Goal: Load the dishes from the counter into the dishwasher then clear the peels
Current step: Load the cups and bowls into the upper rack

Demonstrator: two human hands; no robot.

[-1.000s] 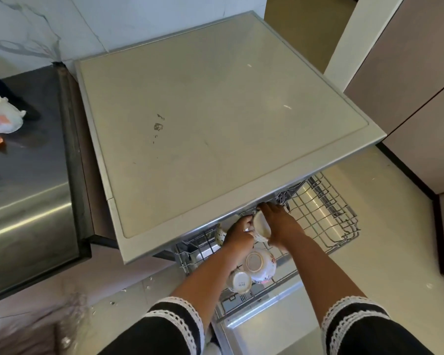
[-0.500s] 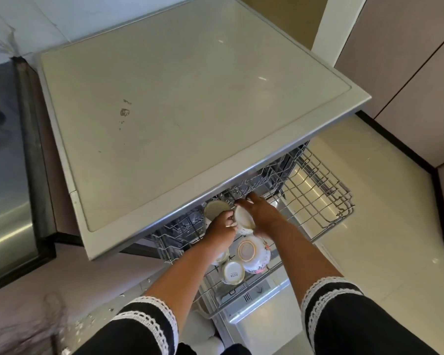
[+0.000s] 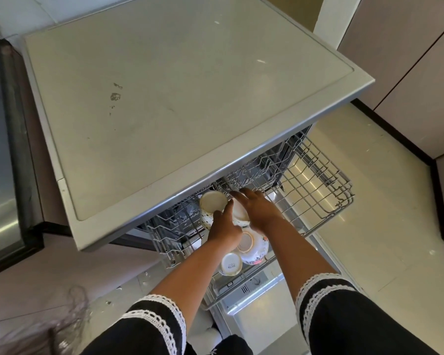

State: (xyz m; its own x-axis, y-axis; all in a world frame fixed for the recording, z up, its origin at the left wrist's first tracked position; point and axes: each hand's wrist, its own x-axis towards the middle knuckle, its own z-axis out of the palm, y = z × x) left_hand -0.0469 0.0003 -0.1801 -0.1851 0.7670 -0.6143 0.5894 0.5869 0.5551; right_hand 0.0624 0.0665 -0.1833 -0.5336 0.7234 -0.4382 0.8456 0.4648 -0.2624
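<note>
The dishwasher's upper wire rack (image 3: 318, 190) is pulled out under the grey top (image 3: 180, 98). Both hands hold one white cup (image 3: 240, 213) on its side over the rack: my left hand (image 3: 223, 230) grips its near side, my right hand (image 3: 260, 211) wraps its far side. Just left of it an upside-down white cup (image 3: 212, 203) stands in the rack. Nearer to me sit an inverted floral bowl (image 3: 254, 248) and a small white cup (image 3: 231, 263), base up.
The right half of the rack holds nothing. The open dishwasher door (image 3: 264, 311) lies below it. A steel counter edge (image 3: 8, 175) runs at the left, cabinet fronts (image 3: 408, 60) at the right, pale floor tiles (image 3: 369, 239) between.
The view has shifted slightly toward the rack. Both hands stay on the same cup and have tilted it closer to the upside-down cup at the rack's back left.
</note>
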